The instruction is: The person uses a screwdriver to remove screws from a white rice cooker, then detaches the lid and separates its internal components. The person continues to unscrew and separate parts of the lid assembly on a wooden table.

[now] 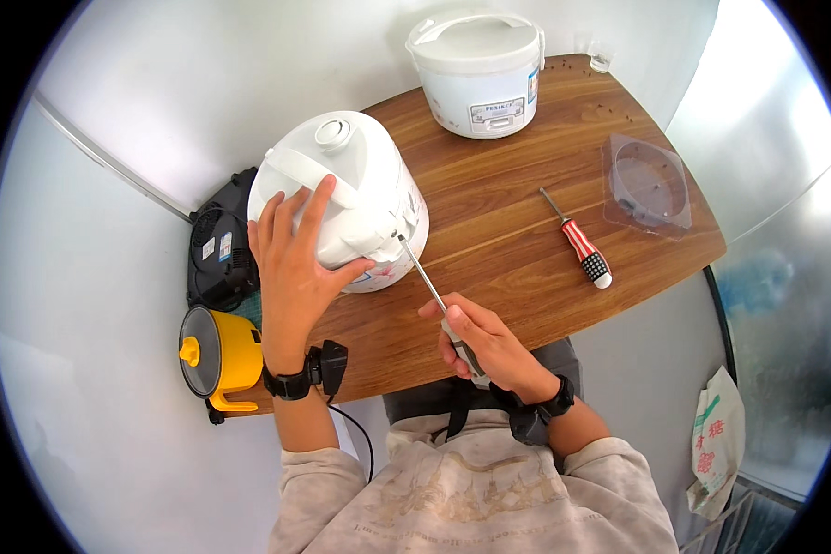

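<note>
A white rice cooker [402, 185] with a carrying handle and a round steam vent on its lid stands at the left of the table. My left hand [295, 245] lies spread over the lid and handle, its thumb against the cooker's front edge. In my right hand [489, 346] is a screwdriver [422, 270] with a grey and white grip. Its steel shaft points up and left, and the tip meets the cooker's rim beside the lid's front latch area. Whether the tip sits in a screw is too small to tell.
On the wooden table [489, 222] lie a red-striped screwdriver [583, 249] and a clear plastic tray [651, 189]. A second white rice cooker [480, 78] and a small clear cup [600, 57] stand behind. At left are a black appliance [220, 245] and a yellow pot [235, 351].
</note>
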{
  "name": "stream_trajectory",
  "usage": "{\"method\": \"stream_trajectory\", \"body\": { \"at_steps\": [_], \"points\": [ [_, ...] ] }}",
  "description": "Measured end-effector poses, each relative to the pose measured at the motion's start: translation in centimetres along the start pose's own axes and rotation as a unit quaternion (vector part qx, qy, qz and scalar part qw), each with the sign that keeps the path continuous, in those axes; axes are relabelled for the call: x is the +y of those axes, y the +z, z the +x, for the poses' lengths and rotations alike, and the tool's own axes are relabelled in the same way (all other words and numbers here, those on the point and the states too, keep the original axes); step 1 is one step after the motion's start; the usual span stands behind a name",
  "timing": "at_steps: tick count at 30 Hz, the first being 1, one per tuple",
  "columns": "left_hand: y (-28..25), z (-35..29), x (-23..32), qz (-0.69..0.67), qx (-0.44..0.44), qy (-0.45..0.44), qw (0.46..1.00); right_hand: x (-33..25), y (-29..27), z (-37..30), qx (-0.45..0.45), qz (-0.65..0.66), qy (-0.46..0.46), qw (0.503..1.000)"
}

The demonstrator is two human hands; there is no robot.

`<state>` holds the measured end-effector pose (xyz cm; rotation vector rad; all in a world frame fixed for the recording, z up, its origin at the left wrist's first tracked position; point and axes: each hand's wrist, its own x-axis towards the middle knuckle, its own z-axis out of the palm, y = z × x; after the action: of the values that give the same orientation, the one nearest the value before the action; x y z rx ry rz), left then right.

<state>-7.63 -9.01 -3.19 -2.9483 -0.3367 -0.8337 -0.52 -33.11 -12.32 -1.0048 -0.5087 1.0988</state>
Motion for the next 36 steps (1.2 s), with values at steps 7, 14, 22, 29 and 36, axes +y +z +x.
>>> {"method": "stream_trajectory", "body": {
  "at_steps": [7,14,22,29,36],
  "points": [
    [-0.2,0.1,0.3,0.024,-0.009,0.000,1.000,0.3,-0.2,0.3,-0.010,-0.015,-0.012,1.000],
    [-0.2,0.1,0.1,0.019,-0.005,0.011,1.000,0.5,-0.3,0.5,-0.012,-0.003,-0.009,1.000],
    [-0.3,0.1,0.1,-0.005,-0.001,0.008,1.000,0.0,-0.3,0.6,-0.006,-0.028,-0.003,1.000],
    [-0.3,0.3,0.4,0.008,-0.011,0.001,1.000,0.2,-1.5,1.5,0.150,-0.400,-0.215,0.878],
    [-0.6,0.3,0.4,0.025,-0.012,0.009,1.000,-3.0,-2.3,1.0,0.293,-0.714,-0.281,0.571]
  ]
}}
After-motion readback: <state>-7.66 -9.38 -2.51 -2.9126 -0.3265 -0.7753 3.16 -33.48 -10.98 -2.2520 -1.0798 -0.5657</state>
